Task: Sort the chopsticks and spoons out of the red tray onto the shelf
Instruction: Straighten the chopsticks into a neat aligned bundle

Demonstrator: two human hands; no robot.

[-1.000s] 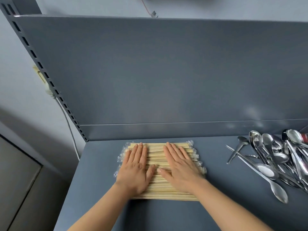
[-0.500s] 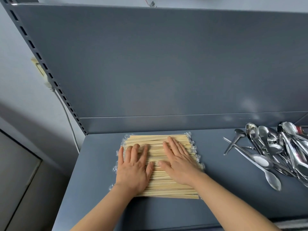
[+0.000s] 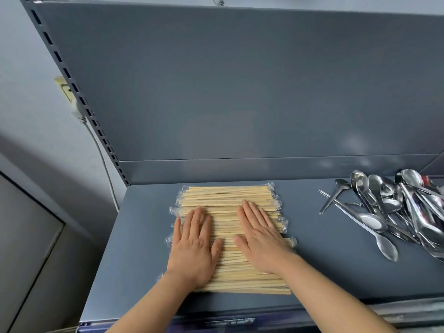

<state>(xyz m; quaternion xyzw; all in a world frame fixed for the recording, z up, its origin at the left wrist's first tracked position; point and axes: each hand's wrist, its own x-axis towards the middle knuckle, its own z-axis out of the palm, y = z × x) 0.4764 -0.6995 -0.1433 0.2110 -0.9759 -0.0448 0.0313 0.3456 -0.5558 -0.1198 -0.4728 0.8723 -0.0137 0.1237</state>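
Wooden chopsticks (image 3: pixel 230 195) lie on the shelf (image 3: pixel 144 236) under the flat, straight-fingered left hand (image 3: pixel 194 248) and right hand (image 3: pixel 260 239).

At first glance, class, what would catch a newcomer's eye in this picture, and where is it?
The left hand and right hand lie flat, side by side, on a neat bed of wrapped chopsticks in the middle of the grey shelf. To the right lies a tangled heap of shiny spoons.
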